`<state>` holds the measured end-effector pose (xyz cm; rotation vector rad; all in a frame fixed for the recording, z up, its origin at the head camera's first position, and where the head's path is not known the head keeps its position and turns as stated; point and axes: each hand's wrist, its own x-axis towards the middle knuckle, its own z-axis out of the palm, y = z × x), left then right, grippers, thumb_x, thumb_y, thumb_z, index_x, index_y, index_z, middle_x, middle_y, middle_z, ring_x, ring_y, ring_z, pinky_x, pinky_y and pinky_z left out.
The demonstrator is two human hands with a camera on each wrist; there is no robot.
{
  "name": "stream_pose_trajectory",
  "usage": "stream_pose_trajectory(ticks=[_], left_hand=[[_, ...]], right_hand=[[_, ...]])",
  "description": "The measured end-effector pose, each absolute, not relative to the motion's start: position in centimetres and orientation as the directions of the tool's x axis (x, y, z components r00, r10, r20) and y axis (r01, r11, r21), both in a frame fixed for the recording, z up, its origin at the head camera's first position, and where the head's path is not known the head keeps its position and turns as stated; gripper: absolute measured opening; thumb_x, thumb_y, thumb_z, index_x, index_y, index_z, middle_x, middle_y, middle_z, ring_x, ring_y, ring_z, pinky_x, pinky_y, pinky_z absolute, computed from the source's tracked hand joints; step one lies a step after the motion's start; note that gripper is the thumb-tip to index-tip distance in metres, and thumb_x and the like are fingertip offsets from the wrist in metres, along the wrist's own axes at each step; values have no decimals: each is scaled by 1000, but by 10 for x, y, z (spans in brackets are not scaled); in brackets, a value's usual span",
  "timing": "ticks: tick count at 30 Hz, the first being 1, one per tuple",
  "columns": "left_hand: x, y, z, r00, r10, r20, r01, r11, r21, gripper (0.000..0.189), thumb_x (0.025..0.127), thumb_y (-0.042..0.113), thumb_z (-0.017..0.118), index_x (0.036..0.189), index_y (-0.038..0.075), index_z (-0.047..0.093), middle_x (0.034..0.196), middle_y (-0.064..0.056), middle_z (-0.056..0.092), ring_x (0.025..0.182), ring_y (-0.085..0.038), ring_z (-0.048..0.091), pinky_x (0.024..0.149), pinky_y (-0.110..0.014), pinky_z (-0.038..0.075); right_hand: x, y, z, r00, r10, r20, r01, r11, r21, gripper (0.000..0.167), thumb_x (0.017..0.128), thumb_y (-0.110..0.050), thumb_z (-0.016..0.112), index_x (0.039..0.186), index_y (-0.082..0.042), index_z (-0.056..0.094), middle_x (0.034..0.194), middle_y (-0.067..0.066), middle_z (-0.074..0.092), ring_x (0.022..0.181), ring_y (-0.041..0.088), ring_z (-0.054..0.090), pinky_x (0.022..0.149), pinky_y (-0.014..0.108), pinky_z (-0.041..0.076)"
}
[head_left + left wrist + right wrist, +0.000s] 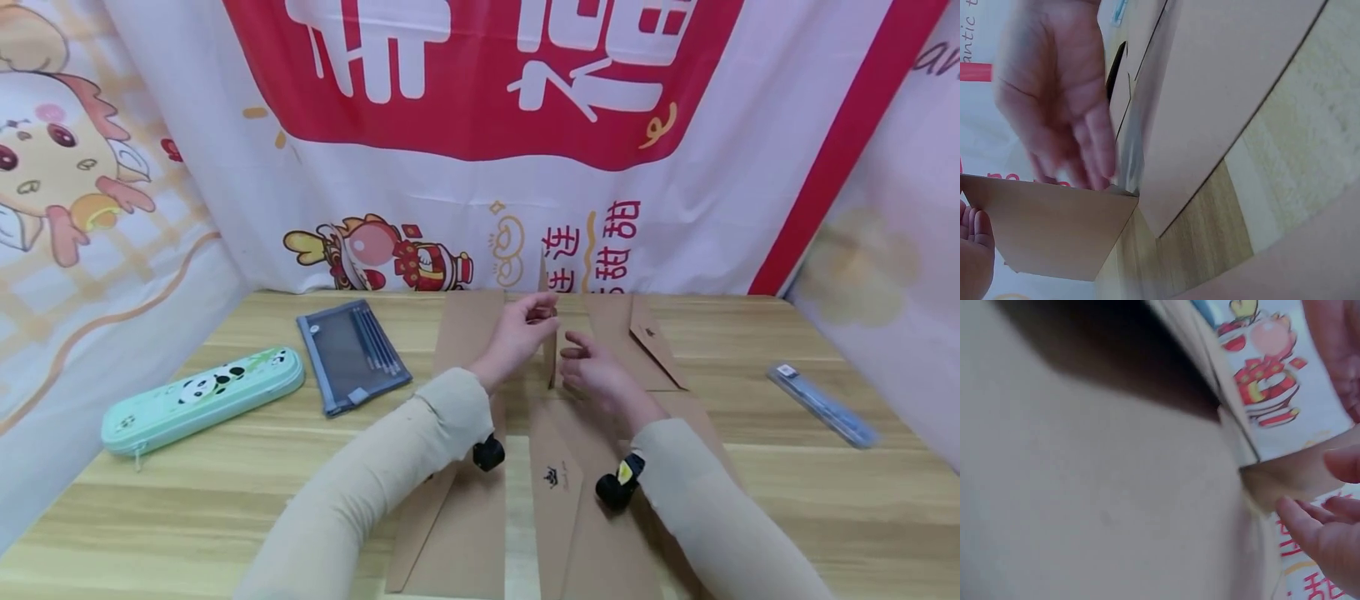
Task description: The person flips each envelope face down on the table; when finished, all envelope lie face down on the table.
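Observation:
A brown kraft paper envelope [551,362] stands on edge between my two hands, its broad face [1060,231] showing in the left wrist view. My left hand [517,335] holds it near its upper front corner, fingers curled in. Close on the other side is my right hand [603,379], thumb and fingers loosely apart. In the right wrist view the right fingers [1319,534] overlap the upright sheet. Flat below lie several more envelopes, one with a printed crown [592,508] under my right forearm and another [465,533] beneath my left forearm.
Left on the wooden table are a mint panda pencil case [206,396] and a blue mesh zip pouch [352,354] with pencils inside. A slim pale-blue packet [821,404] lies far right. Behind the table hangs a printed cloth [450,192].

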<state>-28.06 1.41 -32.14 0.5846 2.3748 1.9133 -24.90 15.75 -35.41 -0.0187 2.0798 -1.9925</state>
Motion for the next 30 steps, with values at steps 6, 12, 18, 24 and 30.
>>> stream_pose_trajectory(ticks=[6, 12, 18, 24, 30], left_hand=[[-282, 10, -322, -934, 309, 179, 241, 174, 955, 40, 87, 8, 61, 127, 8, 54, 123, -11, 58, 113, -22, 54, 93, -29, 47], [-281, 7, -321, -940, 303, 159, 217, 167, 962, 41, 87, 9, 61, 127, 11, 54, 127, -8, 56, 115, -22, 53, 94, -31, 46], [-280, 6, -325, -943, 293, 155, 195, 112, 974, 37, 90, 9, 57, 127, 11, 55, 130, -7, 54, 116, -21, 53, 93, -32, 47], [-281, 7, -328, -936, 288, 204, 188, -82, 979, 33, 96, 8, 46, 127, 1, 52, 130, -14, 52, 118, -26, 51, 95, -33, 47], [-279, 9, -331, -930, 310, 197, 127, -232, 964, 36, 98, 7, 38, 132, -3, 46, 138, -16, 43, 125, -28, 44, 99, -36, 44]], right_hand=[[-241, 148, -336, -999, -38, -38, 35, 65, -997, 65, 89, 0, 53, 146, -6, 22, 139, 23, 39, 124, 32, 42, 103, 41, 39], [-244, 138, -334, -999, 2, 34, -34, 76, -997, 66, 85, 4, 58, 144, -4, 30, 131, 24, 47, 119, 31, 49, 93, 26, 47], [-248, 134, -340, -998, 44, 53, -47, 115, -992, 61, 84, 2, 61, 140, -8, 39, 123, 20, 54, 106, 22, 55, 85, 22, 49], [-250, 133, -340, -991, 85, 103, -83, 209, -974, 56, 83, -1, 64, 135, -11, 47, 113, 18, 59, 101, 22, 57, 79, 22, 50], [-247, 132, -341, -972, 117, 206, -152, 357, -922, 47, 81, -2, 65, 127, -7, 56, 104, 18, 66, 94, 23, 60, 70, 21, 50]])
